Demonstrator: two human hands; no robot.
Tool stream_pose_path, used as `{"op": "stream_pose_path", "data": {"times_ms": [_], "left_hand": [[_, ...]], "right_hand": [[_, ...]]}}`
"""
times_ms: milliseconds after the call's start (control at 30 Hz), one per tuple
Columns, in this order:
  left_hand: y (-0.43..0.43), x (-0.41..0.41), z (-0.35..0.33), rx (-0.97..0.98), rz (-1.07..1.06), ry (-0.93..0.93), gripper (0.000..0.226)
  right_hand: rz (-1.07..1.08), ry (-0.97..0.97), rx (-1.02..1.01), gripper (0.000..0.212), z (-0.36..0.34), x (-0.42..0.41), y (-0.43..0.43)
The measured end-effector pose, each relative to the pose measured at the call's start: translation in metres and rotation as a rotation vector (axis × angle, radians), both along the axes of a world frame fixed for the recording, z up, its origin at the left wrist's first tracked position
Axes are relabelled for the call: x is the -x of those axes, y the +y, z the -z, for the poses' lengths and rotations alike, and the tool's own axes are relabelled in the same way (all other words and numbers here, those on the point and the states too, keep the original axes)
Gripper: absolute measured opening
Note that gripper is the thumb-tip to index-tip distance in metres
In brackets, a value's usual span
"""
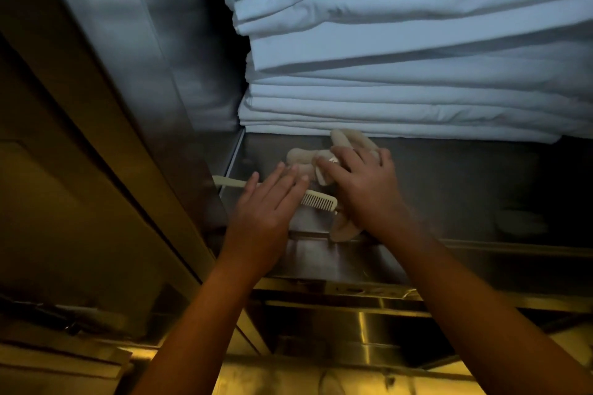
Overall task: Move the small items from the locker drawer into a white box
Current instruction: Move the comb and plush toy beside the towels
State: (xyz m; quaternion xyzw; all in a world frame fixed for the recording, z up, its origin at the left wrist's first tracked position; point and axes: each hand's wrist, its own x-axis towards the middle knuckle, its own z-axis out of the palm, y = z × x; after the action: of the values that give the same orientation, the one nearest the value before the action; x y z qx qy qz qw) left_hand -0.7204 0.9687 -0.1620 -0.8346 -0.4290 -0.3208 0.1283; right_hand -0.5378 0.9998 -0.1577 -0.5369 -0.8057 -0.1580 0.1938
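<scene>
Reaching into the steel drawer point(465, 176) with both hands here, pretty dim in there, so some of this is hard to make out.

Left hand point(266, 202) is flat, with the fingers point(282, 179) straight and close together, lying across the cream comb point(321, 201). They're not wrapped around it, just resting on top. The toothed end pokes out to the right of those fingers, and the handle sticks out to their left, over the drawer's left edge.

Right hand point(362, 183) is bent over a clump of beige items point(300, 155), with its fingers point(340, 167) curled down onto them, so it's holding the bunch. Some of the pile shows beyond the fingertips and to their left. One piece pokes up past the knuckles and another hangs out under the heel of the palm, near the drawer's front lip. I can't tell exactly what the pieces are; they look soft and rounded. Something small and pale sits right at the index finger, too blurry to name.

The fingertips of the two hands are just beside each other, and the comb's toothed end lies between the hands.

Just past the right fingertips sits a tall stack of folded white linens point(417, 42), its bottom edge right over the beige pile. Left of the left fingers is the brushed metal locker wall point(179, 74).
</scene>
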Motion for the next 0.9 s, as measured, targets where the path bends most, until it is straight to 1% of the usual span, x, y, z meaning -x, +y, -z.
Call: {"op": "stream_pose_path", "data": {"times_ms": [133,267,300,400,533,633,800,833,900], "left_hand": [[-0.006,-0.003,0.003,-0.003,0.045,-0.029,0.041],[-0.017,-0.010,0.004,0.017,0.120,-0.038,0.041],[-0.020,-0.012,0.003,0.020,0.137,-0.039,0.041],[-0.030,-0.018,0.001,0.025,0.194,-0.027,0.041],[-0.045,-0.027,0.001,0.036,0.281,-0.006,0.039],[-0.057,-0.037,0.000,0.043,0.339,0.017,0.040],[-0.085,-0.057,-0.002,0.048,0.457,0.011,0.039],[-0.091,-0.061,-0.002,0.043,0.481,0.005,0.039],[-0.104,-0.069,-0.001,0.036,0.532,-0.013,0.038]], "right_hand": [[0.057,0.028,-0.014,0.050,-0.003,-0.011,-0.027],[0.108,0.040,-0.019,0.046,-0.005,-0.018,-0.055],[0.123,0.044,-0.021,0.047,-0.005,-0.019,-0.062],[0.188,0.038,-0.019,0.061,-0.005,-0.025,-0.084],[0.268,0.033,-0.040,0.067,-0.003,-0.031,-0.119],[0.341,0.020,-0.053,0.077,-0.001,-0.037,-0.146],[0.451,0.057,-0.086,0.063,-0.005,-0.048,-0.195],[0.469,0.056,-0.089,0.065,-0.005,-0.050,-0.205],[0.507,0.047,-0.074,0.077,-0.006,-0.053,-0.228]]}}
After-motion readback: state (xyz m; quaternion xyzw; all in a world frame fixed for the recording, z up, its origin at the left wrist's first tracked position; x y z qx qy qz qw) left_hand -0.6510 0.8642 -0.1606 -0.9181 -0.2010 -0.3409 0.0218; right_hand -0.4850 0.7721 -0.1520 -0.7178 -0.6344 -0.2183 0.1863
